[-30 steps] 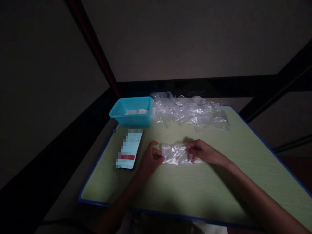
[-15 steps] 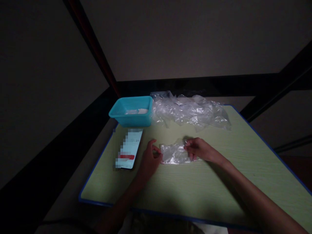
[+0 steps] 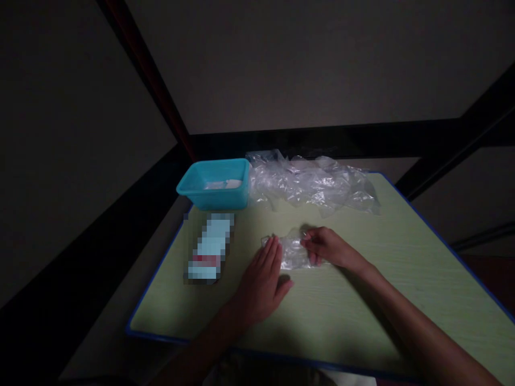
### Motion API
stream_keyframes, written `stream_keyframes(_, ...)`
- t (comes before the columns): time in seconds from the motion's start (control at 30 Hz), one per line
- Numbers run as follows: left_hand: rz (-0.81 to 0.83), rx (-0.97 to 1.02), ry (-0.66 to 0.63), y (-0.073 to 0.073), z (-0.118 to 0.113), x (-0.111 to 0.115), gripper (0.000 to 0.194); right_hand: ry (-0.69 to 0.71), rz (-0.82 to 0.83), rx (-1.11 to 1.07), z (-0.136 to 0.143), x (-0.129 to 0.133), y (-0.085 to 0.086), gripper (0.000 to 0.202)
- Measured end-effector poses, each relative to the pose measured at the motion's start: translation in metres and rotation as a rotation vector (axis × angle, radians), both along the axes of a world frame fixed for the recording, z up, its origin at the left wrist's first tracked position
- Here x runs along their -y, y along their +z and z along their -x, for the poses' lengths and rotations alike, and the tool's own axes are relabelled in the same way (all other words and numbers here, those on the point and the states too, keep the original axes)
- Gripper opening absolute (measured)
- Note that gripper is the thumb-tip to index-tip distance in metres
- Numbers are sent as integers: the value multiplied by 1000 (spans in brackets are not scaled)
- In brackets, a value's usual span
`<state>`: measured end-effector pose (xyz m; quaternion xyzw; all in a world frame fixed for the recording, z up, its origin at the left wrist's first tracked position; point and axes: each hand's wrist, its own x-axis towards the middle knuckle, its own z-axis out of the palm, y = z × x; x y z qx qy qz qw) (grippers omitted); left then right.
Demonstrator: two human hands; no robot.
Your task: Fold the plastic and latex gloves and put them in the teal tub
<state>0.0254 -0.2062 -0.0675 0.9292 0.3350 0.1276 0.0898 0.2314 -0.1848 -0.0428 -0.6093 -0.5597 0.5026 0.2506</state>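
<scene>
A small clear plastic bag (image 3: 293,253) lies on the pale green table (image 3: 362,316) between my hands. My left hand (image 3: 263,281) rests flat across the bag's left part, fingers stretched out and thumb spread to the right. At the bag's right end, my right hand (image 3: 328,247) pinches its upper edge between thumb and fingers. Some of the bag's left side is hidden under my left fingers.
A turquoise basket (image 3: 219,201) with white items inside stands at the back left. Crumpled clear plastic bags (image 3: 317,185) spread along the back edge. A phone (image 3: 211,246) with a lit, pixelated screen lies left of my left hand.
My left hand has opened from a curled pose at the bag's left edge and moved right, now lying flat over the bag. My right hand keeps its pinch.
</scene>
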Motion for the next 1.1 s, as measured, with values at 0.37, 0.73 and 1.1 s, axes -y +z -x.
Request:
stream_keyframes(0.37, -5, -112, 51, -2, -2, 0, 67, 21, -20, 113, -10, 1, 6, 24)
stream_keyframes(0.73, 13, -68, 48, -2, -4, 1, 63, 137, -789, 554, 42, 38, 8, 36)
stream_keyframes(1.1, 7, -42, 63, -8, -4, 2, 66, 234, -715, 813, 59, 47, -33, 66)
